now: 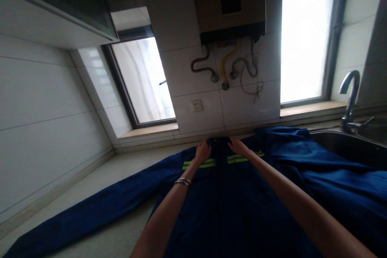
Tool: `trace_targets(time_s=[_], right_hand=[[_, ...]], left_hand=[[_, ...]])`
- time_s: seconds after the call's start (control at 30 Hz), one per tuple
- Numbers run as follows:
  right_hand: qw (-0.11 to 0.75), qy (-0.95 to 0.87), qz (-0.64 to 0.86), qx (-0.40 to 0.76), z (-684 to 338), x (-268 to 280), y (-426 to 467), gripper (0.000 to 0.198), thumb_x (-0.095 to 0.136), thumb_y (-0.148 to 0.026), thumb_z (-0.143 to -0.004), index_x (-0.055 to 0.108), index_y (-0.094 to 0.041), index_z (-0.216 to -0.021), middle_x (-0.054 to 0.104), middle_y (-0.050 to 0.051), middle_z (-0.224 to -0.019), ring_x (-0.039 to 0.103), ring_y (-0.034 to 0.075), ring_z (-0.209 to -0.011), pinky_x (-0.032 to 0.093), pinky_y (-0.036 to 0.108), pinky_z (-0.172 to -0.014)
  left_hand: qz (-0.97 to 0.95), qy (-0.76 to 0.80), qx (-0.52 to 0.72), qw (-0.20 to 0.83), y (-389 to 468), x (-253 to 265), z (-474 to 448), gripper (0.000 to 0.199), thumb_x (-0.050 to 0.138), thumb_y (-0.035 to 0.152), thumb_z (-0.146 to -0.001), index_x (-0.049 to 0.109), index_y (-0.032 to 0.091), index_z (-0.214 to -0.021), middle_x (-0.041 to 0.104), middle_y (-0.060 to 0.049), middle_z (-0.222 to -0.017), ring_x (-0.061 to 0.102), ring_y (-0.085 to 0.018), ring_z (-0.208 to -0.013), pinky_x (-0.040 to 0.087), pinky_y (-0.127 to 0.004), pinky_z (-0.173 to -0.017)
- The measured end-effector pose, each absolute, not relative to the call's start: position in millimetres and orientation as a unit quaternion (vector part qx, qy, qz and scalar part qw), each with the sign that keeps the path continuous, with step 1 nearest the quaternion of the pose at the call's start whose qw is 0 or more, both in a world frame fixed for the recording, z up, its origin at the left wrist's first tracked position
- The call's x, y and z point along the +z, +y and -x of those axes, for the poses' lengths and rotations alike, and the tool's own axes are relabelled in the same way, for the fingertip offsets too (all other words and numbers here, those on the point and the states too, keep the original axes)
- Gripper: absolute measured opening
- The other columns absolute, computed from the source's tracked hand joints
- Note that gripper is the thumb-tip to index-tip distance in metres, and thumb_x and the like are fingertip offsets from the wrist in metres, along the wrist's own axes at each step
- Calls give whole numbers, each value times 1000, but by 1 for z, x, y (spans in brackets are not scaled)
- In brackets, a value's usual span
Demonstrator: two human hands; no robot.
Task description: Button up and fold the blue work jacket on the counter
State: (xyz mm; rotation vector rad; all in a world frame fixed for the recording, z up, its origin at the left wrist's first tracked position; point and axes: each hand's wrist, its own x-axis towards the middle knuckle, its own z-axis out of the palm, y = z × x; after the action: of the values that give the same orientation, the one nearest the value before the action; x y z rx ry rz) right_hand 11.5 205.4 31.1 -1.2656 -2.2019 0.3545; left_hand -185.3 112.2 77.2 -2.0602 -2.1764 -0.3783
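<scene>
Jacket (223, 205) lies spread on tabletop (117, 234), left of sink (335, 145) and running up to it. Left hand (203, 151), right hand (238, 146) touch jacket near collar (220, 141); can't tell if either grip is clenched.

We're resting L hand (203, 151) and R hand (238, 146) on a blue jacket (223, 201), either side of its collar (219, 143), w/ yellow-green stripes (208, 163) showing just below. One sleeve (90, 205) is stretching L across the counter (130, 221); on the R, rumpled blue cloth (305, 155) is lying nr the sink (335, 145) & faucet (350, 98). Above, a wall-mtd unit (208, 0) is hanging btwn two windows (305, 40).
</scene>
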Motion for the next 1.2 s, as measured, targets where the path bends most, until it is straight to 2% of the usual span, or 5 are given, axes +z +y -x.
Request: trace_targets(time_s=[0.27, 0.43, 0.7, 0.87, 1.2], right_hand=[[208, -854, 466, 101, -9, -35, 194, 46, 43, -39, -89, 50, -18, -130, 47, 13, -135, 39, 27, -127, 21, 49, -106], [237, -839, 473, 125, -10, -37, 208, 38, 45, -28, -88, 59, -19, -122, 55, 10, -127, 49, 23, -120, 33, 38, -103], [288, -802, 491, 182, -28, -32, 220, 36, 41, -16, -82, 70, -23, -101, 68, 2, -105, 61, 18, -102, 46, 26, -88], [315, -776, 510, 195, -34, -32, 223, 35, 41, -18, -81, 72, -23, -98, 69, 1, -102, 62, 18, -100, 46, 26, -86], [337, -734, 555, 198, -30, -22, 239, 30, 45, -21, -83, 73, -15, -92, 71, 5, -88, 66, 19, -84, 50, 24, -71]], left_hand=[[694, -719, -22, 13, 112, -14, 188, 59, 26, 51, -90, 29, 23, -141, 27, -15, -148, 22, -36, -135, 22, -61, -100], [693, -696, -160, 99, 110, -8, 182, 52, 42, 34, -84, 40, 17, -133, 39, -13, -140, 33, -28, -130, 25, -46, -107], [745, -631, -186, 112, 147, -8, 132, 64, 41, 23, -83, 23, 9, -143, 17, -11, -152, 13, -24, -139, 20, -39, -112], [803, -578, -107, 99, 157, -15, 131, 41, 36, 22, -88, 53, 19, -125, 40, -7, -142, 24, -21, -136, 19, -41, -112], [793, -590, -132, 73, 153, -25, 137, 40, 34, 19, -89, 52, 18, -125, 51, -6, -132, 34, -19, -130, 29, -36, -107]])
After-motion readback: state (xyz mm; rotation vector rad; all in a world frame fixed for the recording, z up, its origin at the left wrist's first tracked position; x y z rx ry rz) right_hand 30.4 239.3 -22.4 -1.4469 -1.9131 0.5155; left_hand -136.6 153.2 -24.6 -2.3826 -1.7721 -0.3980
